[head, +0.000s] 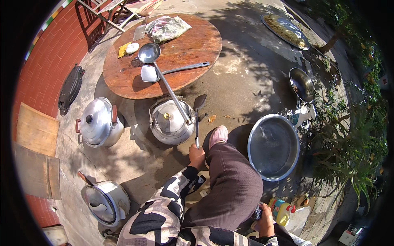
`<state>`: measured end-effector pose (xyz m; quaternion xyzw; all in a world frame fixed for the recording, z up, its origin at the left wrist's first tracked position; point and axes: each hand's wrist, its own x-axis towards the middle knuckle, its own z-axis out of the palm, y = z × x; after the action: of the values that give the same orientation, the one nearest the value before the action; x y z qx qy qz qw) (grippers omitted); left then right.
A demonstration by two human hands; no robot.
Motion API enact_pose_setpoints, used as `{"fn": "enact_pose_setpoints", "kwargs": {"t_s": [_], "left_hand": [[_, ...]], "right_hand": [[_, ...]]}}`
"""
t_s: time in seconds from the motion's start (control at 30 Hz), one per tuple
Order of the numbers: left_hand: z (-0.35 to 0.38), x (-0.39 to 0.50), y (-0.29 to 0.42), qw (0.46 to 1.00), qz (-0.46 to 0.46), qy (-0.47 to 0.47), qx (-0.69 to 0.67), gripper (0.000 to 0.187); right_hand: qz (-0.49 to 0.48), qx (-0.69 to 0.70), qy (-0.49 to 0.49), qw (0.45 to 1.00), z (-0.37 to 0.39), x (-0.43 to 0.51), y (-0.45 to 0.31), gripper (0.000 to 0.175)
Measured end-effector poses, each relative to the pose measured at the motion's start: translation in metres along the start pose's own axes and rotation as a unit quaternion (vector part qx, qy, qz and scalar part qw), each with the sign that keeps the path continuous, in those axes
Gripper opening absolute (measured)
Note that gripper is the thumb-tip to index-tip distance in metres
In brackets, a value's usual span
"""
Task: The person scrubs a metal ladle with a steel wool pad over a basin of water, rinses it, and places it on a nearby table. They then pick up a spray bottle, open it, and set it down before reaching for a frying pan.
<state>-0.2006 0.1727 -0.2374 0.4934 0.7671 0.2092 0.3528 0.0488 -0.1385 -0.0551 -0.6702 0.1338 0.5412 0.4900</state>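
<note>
My left hand (197, 156) grips the thin handle of a spatula (200, 102), whose dark blade points away from me. Just left of it stands a lidded metal kettle (166, 129). A long-handled ladle (149, 53) rests with its bowl on the round wooden table (197, 40) and its handle end over the kettle. The ladle's handle crosses a wide metal turner (150, 73) on the tabletop. Beside my right knee, my right hand (267, 220) holds a dark scouring pad (258, 212). A bottle of yellow liquid soap (281, 212) is close to that hand.
A wide metal basin (274, 147) holding water sits at right, with a steel pan (301, 85) beyond it. Two lidded pots (97, 120) are on the ground at left. A plastic bag (167, 29) and a cleaver (140, 32) lie on the table. Plants (347, 160) border the right.
</note>
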Motion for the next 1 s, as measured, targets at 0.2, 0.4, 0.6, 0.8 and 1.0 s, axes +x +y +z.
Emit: {"fn": "enact_pose_setpoints", "kwargs": {"t_s": [0.2,0.4,0.6,0.8,1.0], "left_hand": [[-0.06,-0.042,0.036,0.989,0.052,-0.093,-0.105,0.045],[-0.128,-0.029,0.101,0.942,0.086,-0.108,-0.307,0.037],[-0.181,0.064,0.13,0.949,0.14,0.141,-0.246,0.031],[-0.177,0.101,0.147,0.915,-0.067,0.068,-0.392,0.021],[-0.146,0.134,0.188,0.748,-0.059,-0.055,-0.658,0.014]], "right_hand": [[-0.237,-0.201,-0.099,0.945,0.002,0.004,0.013,0.018],[-0.053,0.0,-0.073,0.996,0.006,0.012,0.008,0.017],[-0.035,-0.042,-0.014,0.998,0.004,0.014,0.005,0.016],[-0.041,-0.068,-0.026,0.997,0.006,0.012,0.006,0.019],[-0.026,-0.052,0.001,0.998,0.01,0.014,-0.001,0.02]]}}
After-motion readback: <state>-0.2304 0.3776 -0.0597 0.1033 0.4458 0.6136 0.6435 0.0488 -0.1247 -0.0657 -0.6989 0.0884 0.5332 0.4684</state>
